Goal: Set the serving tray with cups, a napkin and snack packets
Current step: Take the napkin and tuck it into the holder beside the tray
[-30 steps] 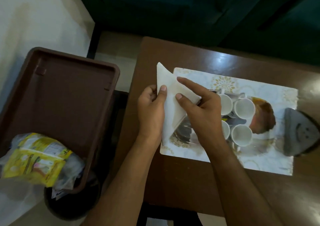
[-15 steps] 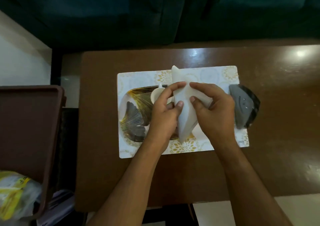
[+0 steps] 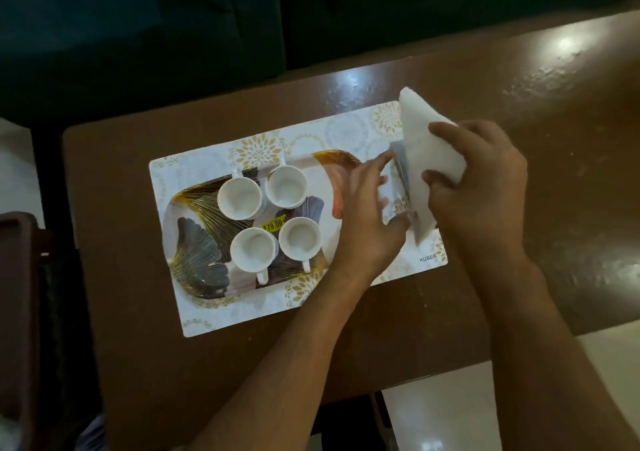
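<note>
A person's right hand (image 3: 481, 187) grips a folded white napkin (image 3: 420, 146) above the right end of a patterned placemat (image 3: 207, 315), fingers curled over its upper edge and thumb tucked beneath. The left hand (image 3: 372, 215) reaches in beside it, fingers extended and relaxed, their tips touching a grey holder (image 3: 401, 170) that stands against the napkin; it grips nothing. Both forearms enter from the lower right. On the mat sits a tray (image 3: 194, 243) printed with gold-veined leaves, carrying 4 white cups (image 3: 268, 220) grouped 2 by 2, beside a yellow price sticker (image 3: 273, 224). The left hand covers the tray's right end. The mat lies on a brown table (image 3: 138, 364); a dark brown bin (image 3: 17, 277) stands at the left edge
</note>
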`<action>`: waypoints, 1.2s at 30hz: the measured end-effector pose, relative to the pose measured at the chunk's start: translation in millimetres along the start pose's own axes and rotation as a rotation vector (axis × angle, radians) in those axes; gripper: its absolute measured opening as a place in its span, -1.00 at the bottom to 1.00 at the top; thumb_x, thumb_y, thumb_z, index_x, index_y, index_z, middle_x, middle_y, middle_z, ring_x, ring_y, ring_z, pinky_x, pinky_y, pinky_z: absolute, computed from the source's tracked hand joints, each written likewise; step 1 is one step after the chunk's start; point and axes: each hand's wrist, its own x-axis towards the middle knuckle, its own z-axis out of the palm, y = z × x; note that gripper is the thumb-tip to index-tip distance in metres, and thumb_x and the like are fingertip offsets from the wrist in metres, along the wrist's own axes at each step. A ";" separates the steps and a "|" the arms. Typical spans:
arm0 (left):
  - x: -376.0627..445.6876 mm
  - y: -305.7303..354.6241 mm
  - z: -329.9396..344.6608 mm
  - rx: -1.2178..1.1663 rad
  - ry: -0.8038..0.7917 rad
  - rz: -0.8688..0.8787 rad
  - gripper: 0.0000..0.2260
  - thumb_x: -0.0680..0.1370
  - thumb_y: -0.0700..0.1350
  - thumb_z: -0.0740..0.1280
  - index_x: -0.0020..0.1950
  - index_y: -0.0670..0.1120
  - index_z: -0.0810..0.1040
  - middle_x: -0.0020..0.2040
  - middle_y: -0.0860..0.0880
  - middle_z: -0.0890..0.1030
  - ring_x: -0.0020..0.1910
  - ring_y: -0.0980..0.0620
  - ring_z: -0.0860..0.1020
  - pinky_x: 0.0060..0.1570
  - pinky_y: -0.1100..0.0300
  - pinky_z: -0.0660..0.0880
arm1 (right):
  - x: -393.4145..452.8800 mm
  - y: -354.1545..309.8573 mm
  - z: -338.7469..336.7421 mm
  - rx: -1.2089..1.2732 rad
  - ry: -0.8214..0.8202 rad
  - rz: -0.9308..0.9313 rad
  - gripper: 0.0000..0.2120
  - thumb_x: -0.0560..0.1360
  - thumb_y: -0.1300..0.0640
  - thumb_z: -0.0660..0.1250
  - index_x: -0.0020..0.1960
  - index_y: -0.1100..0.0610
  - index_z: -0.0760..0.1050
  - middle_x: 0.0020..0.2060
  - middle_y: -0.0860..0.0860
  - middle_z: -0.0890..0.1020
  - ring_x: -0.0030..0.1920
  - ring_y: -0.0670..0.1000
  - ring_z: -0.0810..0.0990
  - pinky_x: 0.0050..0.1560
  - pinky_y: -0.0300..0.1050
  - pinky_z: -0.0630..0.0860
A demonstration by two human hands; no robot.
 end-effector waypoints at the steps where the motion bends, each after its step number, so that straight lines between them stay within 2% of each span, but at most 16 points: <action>1: 2.9 -0.7 3.8 0.026 0.006 0.011 -0.28 0.53 -0.35 0.50 0.61 -0.04 0.30 0.54 -0.02 0.32 0.53 0.01 0.35 0.54 0.00 0.40 | 2.6 5.9 -3.9 -0.032 0.010 -0.006 -0.44 0.40 0.39 0.52 0.38 0.18 0.58 0.23 0.15 0.61 0.21 0.16 0.61 0.13 -0.15 0.45; 3: 8.5 -2.6 8.5 0.063 0.014 0.020 -0.25 0.52 -0.32 0.52 0.63 -0.04 0.27 0.57 -0.01 0.31 0.58 0.02 0.29 0.60 0.04 0.29 | 6.3 14.9 -8.4 -0.096 0.005 -0.010 -0.43 0.40 0.40 0.50 0.39 0.17 0.58 0.24 0.15 0.60 0.17 0.19 0.62 0.08 -0.13 0.46; 6: 15.6 -5.0 13.3 0.107 0.004 0.014 -0.22 0.53 -0.26 0.54 0.65 -0.03 0.22 0.62 0.02 0.29 0.60 0.08 0.25 0.52 0.25 0.22 | 9.0 22.9 -7.4 -0.158 -0.024 -0.028 -0.42 0.40 0.42 0.48 0.40 0.16 0.56 0.24 0.16 0.60 0.13 0.24 0.63 0.03 -0.02 0.53; 9: 21.0 -6.8 17.5 0.139 -0.022 0.025 -0.24 0.56 -0.27 0.50 0.66 -0.06 0.21 0.64 0.01 0.27 0.62 0.09 0.22 0.55 0.22 0.22 | 9.3 28.2 0.1 -0.196 -0.068 -0.037 -0.43 0.42 0.41 0.44 0.40 0.14 0.55 0.23 0.17 0.59 0.11 0.28 0.63 0.00 0.11 0.61; 12: 27.2 -7.5 22.1 0.153 -0.031 0.025 -0.30 0.59 -0.32 0.42 0.67 -0.08 0.20 0.65 -0.02 0.26 0.64 0.06 0.20 0.59 0.17 0.20 | 9.9 33.8 9.8 -0.180 -0.108 -0.049 -0.49 0.43 0.37 0.41 0.37 0.15 0.57 0.18 0.18 0.61 0.08 0.28 0.64 -0.03 0.01 0.54; 14: 32.1 -7.6 24.8 0.168 -0.032 0.015 -0.31 0.60 -0.35 0.39 0.67 -0.09 0.21 0.65 -0.03 0.26 0.65 0.05 0.19 0.60 0.17 0.18 | 11.2 37.2 14.8 -0.150 -0.126 -0.052 -0.49 0.43 0.35 0.39 0.37 0.14 0.58 0.12 0.16 0.64 0.07 0.26 0.62 -0.03 0.02 0.55; 17: 37.2 -7.9 26.7 0.169 -0.048 0.003 -0.31 0.61 -0.36 0.38 0.68 -0.09 0.19 0.67 -0.04 0.23 0.67 0.03 0.16 0.59 0.22 0.12 | 13.3 41.1 18.5 -0.113 -0.116 -0.039 -0.40 0.41 0.41 0.36 0.43 0.13 0.54 0.12 0.14 0.67 0.13 0.22 0.62 0.07 0.07 0.58; 19: 39.2 -8.6 27.2 0.165 -0.051 0.006 -0.31 0.60 -0.37 0.38 0.68 -0.10 0.19 0.68 -0.05 0.23 0.67 0.03 0.16 0.58 0.25 0.11 | 15.1 42.9 19.5 -0.074 -0.094 -0.030 -0.41 0.42 0.42 0.37 0.43 0.15 0.54 0.17 0.13 0.69 0.17 0.19 0.63 0.14 0.02 0.56; 20: 39.8 -9.0 27.4 0.166 -0.053 0.009 -0.31 0.61 -0.37 0.37 0.68 -0.11 0.19 0.68 -0.05 0.23 0.67 0.04 0.16 0.57 0.30 0.11 | 15.6 43.3 20.1 -0.066 -0.088 -0.023 -0.42 0.43 0.41 0.38 0.43 0.15 0.54 0.17 0.13 0.69 0.16 0.17 0.64 0.14 -0.03 0.54; 22: 40.3 -10.1 27.6 0.173 -0.059 0.016 -0.32 0.61 -0.36 0.37 0.68 -0.10 0.19 0.67 -0.04 0.24 0.66 0.05 0.16 0.44 0.56 0.08 | 16.2 43.8 21.2 -0.047 -0.078 -0.014 -0.45 0.43 0.40 0.40 0.41 0.16 0.55 0.15 0.11 0.70 0.10 0.13 0.65 0.09 -0.11 0.51; 24: 41.1 -11.6 27.7 0.169 -0.066 0.023 -0.32 0.62 -0.36 0.37 0.68 -0.10 0.18 0.67 -0.05 0.24 0.66 0.04 0.16 0.29 0.74 0.04 | 16.1 44.0 22.2 -0.001 -0.063 -0.006 -0.48 0.41 0.42 0.41 0.36 0.19 0.58 0.10 0.11 0.71 0.02 0.08 0.65 0.04 -0.09 0.56; 25: 41.7 -12.3 27.5 0.165 -0.072 0.025 -0.32 0.62 -0.36 0.37 0.68 -0.10 0.18 0.67 -0.06 0.23 0.66 0.03 0.16 0.28 0.74 0.04 | 15.8 44.0 22.6 0.023 -0.053 0.001 -0.50 0.41 0.42 0.42 0.33 0.20 0.60 0.09 0.11 0.71 -0.01 0.07 0.64 0.02 -0.06 0.59; 28: 43.4 -13.1 27.8 0.165 -0.081 0.037 -0.32 0.62 -0.36 0.37 0.68 -0.12 0.17 0.67 -0.08 0.23 0.67 0.00 0.16 0.40 0.57 0.09 | 15.5 44.9 22.7 0.041 -0.025 0.008 -0.58 0.43 0.40 0.45 0.28 0.22 0.64 0.06 0.14 0.73 -0.04 0.08 0.67 0.00 -0.05 0.63; 32: 44.2 -15.4 30.1 0.165 -0.079 0.051 -0.33 0.63 -0.35 0.36 0.68 -0.14 0.17 0.68 -0.10 0.22 0.68 -0.02 0.16 0.24 0.78 0.03 | 14.9 46.0 22.5 0.007 -0.006 0.023 -0.68 0.47 0.34 0.45 0.21 0.22 0.68 0.00 0.14 0.74 -0.09 0.11 0.68 -0.04 0.12 0.65; 36: 44.3 -18.6 33.6 0.153 -0.079 0.057 -0.36 0.63 -0.37 0.33 0.67 -0.17 0.18 0.66 -0.13 0.25 0.66 -0.03 0.19 0.22 0.77 0.09 | 13.0 43.6 24.4 -0.027 -0.005 0.051 -0.71 0.49 0.31 0.44 0.20 0.22 0.69 0.02 0.14 0.74 0.01 0.15 0.68 0.05 0.14 0.63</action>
